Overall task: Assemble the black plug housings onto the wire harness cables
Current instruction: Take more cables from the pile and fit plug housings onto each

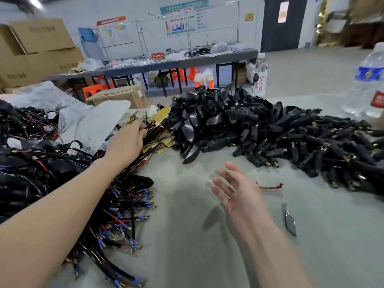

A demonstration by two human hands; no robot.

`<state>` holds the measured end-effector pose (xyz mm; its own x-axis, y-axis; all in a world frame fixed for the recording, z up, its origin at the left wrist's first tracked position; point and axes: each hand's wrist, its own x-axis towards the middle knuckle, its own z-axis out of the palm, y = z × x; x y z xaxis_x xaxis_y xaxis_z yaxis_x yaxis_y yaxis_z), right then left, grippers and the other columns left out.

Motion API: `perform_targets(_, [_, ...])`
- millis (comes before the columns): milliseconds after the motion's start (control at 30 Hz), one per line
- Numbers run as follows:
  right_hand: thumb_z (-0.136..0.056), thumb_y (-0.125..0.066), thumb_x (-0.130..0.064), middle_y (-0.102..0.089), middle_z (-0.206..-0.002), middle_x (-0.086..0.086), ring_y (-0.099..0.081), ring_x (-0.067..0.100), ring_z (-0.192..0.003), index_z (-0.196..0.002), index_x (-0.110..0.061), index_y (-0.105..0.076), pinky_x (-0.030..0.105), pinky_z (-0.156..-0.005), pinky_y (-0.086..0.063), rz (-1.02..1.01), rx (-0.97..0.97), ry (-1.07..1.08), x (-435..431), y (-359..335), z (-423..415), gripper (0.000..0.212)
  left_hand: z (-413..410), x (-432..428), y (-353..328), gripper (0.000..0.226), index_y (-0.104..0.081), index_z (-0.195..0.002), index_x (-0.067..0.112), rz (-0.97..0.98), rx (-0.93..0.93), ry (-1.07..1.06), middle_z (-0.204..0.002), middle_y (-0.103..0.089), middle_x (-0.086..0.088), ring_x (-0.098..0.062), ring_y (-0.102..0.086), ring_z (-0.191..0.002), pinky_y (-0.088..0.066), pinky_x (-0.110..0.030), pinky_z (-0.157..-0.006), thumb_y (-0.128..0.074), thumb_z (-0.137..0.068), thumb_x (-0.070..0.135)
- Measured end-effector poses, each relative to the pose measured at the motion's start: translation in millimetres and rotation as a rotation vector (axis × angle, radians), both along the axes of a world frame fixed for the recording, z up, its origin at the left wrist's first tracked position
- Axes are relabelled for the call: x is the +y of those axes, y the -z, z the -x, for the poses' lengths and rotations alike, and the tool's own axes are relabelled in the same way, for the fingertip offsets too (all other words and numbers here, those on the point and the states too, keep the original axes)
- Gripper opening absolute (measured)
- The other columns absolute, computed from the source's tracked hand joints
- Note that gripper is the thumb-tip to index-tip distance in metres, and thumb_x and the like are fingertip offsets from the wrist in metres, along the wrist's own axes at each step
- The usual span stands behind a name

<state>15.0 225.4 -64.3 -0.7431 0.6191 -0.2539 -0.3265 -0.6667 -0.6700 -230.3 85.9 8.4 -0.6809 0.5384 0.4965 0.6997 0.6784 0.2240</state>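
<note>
Left of the black plug housings (218, 121), our left hand (128, 142) digs into harness cables (133, 206), grasp unclear; right hand (239, 194) relaxed, empty. Housings heap looks unfitted.

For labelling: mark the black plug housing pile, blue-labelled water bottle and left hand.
black plug housing pile (216, 119), head view, heap's middle.
blue-labelled water bottle (368, 73), head view, its label.
left hand (126, 142), head view, its back.

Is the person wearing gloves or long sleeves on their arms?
No. The left hand and right hand are bare, no gloves. Both forearms are uncovered as far as the picture shows: no sleeves, watch or rings in sight.
</note>
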Motion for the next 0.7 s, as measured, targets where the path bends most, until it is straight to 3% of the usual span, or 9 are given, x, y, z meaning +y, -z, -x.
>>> perform_targets(133, [-0.101, -0.049, -0.01, -0.073, -0.093, 0.006, -0.072, 0.019, -0.072, -0.11, -0.013, -0.067, 0.031, -0.062, -0.061, -0.017, -0.015, -0.006, -2, 1, 0, 0.021, -39, 33, -50, 0.019, -0.053, -0.109, 0.016, -0.312, -0.017, 0.205, -0.091, -0.062, -0.001, -0.021, -0.058, -0.082, -0.045, -0.038, -0.072, -0.038, -0.105, 0.026])
perform_targets(233, [-0.101, -0.049, -0.009, -0.073, -0.089, 0.006, -0.071, 0.019, -0.068, -0.108, -0.012, -0.068, 0.03, -0.058, -0.06, -0.004, -0.043, 0.014, -2, 2, 1, 0.021, -67, 60, -79, 0.019, -0.054, -0.113, 0.02, -0.443, 0.15, 0.37, -0.095, -0.06, 0.007, -0.005, -0.054, -0.081, -0.039, -0.019, -0.071, -0.039, -0.105, 0.029])
perform_targets(300, [-0.101, -0.048, -0.009, -0.074, -0.088, 0.007, -0.072, 0.019, -0.067, -0.107, -0.011, -0.069, 0.029, -0.056, -0.059, 0.002, -0.05, 0.025, -1, 3, 0, 0.021, -76, 74, -81, 0.023, -0.055, -0.115, 0.018, -0.338, 0.268, 0.411, -0.085, -0.06, 0.011, 0.003, -0.054, -0.068, -0.038, -0.011, -0.059, -0.04, -0.105, 0.032])
perform_targets(367, [-0.101, -0.048, -0.009, -0.074, -0.089, 0.008, -0.072, 0.019, -0.068, -0.106, -0.011, -0.069, 0.029, -0.056, -0.059, 0.009, -0.047, 0.034, -1, 5, -2, 0.021, -73, 82, -62, 0.024, -0.056, -0.113, 0.018, -0.086, 0.231, 0.345, -0.078, -0.063, 0.006, -0.008, -0.059, -0.06, -0.044, -0.021, -0.05, -0.042, -0.104, 0.035])
perform_targets(433, [-0.1, -0.049, -0.008, -0.073, -0.091, 0.009, -0.072, 0.019, -0.067, -0.106, -0.011, -0.068, 0.03, -0.057, -0.059, 0.014, -0.033, 0.034, -1, 7, -3, 0.02, -65, 84, -33, 0.024, -0.055, -0.112, 0.018, 0.2, 0.086, 0.182, -0.09, -0.066, -0.005, -0.025, -0.064, -0.078, -0.053, -0.036, -0.063, -0.044, -0.102, 0.036])
perform_targets(500, [-0.1, -0.049, -0.007, -0.071, -0.089, 0.01, -0.071, 0.019, -0.065, -0.105, -0.01, -0.067, 0.03, -0.055, -0.059, 0.032, -0.019, 0.039, -1, 7, -3, 0.019, -59, 82, -2, 0.024, -0.053, -0.11, 0.013, 0.381, -0.031, 0.071, -0.104, -0.062, -0.014, -0.035, -0.061, -0.094, -0.049, -0.04, -0.074, -0.045, -0.101, 0.034])
perform_targets(600, [-0.1, -0.047, -0.004, -0.07, -0.085, 0.01, -0.07, 0.018, -0.063, -0.106, -0.008, -0.065, 0.029, -0.053, -0.058, 0.051, -0.007, 0.048, -1, 8, -3, 0.019, -51, 78, 29, 0.022, -0.052, -0.1, 0.009, 0.446, -0.162, 0.014, -0.105, -0.063, -0.016, -0.036, -0.06, -0.092, -0.045, -0.038, -0.071, -0.047, -0.101, 0.03])
perform_targets(700, [-0.101, -0.046, -0.005, -0.068, -0.085, 0.011, -0.069, 0.017, -0.061, -0.107, -0.008, -0.065, 0.027, -0.052, -0.057, 0.052, -0.004, 0.042, 0, 9, -4, 0.02, -48, 73, 39, 0.023, -0.059, -0.108, 0.012, 0.4, -0.276, 0.024, -0.101, -0.064, -0.009, -0.032, -0.061, -0.091, -0.049, -0.037, -0.073, -0.049, -0.101, 0.031])
